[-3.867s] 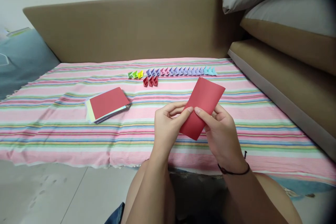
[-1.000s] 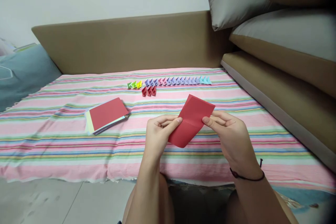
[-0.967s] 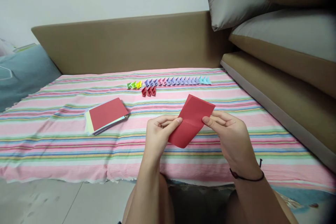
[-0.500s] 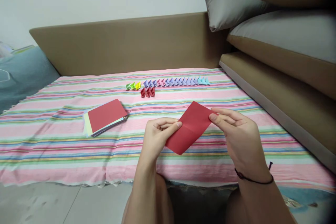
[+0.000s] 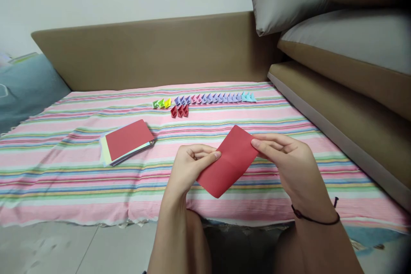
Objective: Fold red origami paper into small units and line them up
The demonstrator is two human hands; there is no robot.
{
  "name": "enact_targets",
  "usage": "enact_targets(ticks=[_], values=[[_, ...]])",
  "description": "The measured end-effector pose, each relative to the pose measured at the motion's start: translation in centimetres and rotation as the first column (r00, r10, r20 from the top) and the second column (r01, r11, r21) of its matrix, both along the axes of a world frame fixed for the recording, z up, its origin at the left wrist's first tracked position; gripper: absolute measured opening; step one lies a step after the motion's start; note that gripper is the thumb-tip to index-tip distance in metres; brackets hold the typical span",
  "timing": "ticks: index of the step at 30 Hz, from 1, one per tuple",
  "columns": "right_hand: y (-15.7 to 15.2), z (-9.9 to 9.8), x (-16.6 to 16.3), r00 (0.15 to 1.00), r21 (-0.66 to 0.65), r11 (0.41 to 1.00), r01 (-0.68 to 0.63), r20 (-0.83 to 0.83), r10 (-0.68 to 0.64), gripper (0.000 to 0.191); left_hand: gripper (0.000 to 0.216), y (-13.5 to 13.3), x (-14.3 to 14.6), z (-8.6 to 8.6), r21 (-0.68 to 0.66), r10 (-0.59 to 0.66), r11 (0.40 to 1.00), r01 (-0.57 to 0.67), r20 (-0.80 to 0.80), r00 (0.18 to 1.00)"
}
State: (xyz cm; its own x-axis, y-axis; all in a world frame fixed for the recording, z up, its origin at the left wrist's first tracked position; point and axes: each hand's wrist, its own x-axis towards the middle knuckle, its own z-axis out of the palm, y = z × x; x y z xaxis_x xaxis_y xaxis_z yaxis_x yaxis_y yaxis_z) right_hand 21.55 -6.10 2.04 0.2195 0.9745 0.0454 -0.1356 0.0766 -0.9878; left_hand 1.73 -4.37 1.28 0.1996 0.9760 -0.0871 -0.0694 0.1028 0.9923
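A red sheet of paper (image 5: 228, 163) is held up between my two hands, tilted, with a faint crease across its middle. My left hand (image 5: 195, 165) pinches its left edge, thumb on top and fingers behind. At the upper right corner my right hand (image 5: 284, 154) grips it between thumb and fingers; a dark cord is round that wrist. Beyond the hands, three small red folded paper boats (image 5: 180, 111) sit on the striped cloth (image 5: 138, 197). Behind them runs a row of purple, pink and blue folded boats (image 5: 214, 99), with green and yellow ones (image 5: 162, 103) at its left.
A stack of coloured paper (image 5: 129, 140), red on top, lies to the left on the cloth. Grey and brown cushions (image 5: 346, 43) are piled at the right. A brown backrest (image 5: 160, 53) stands along the wall. A blue pillow (image 5: 30, 90) is at the far left.
The red paper has turned slightly, its lower corner coming down and left toward me. Both hands still hold it; the right hand has shifted slightly left. The view has tipped down a little.
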Motion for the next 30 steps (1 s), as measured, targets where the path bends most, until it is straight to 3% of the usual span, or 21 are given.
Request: enact_targets(ticks=[5, 30], values=[[0.09, -0.01, -0.27, 0.991, -0.029, 0.994, -0.104, 0.081, 0.106, 0.02, 0.018, -0.2, 0.07, 0.15, -0.023, -0.089, 0.996, 0.088, -0.07, 0.994], [0.42, -0.9, -0.43, 0.993, -0.019, 1.0, 0.015, 0.118, -0.013, 0.016, 0.019, -0.45, 0.34, 0.38, -0.037, -0.077, 0.997, 0.074, -0.088, 0.993]])
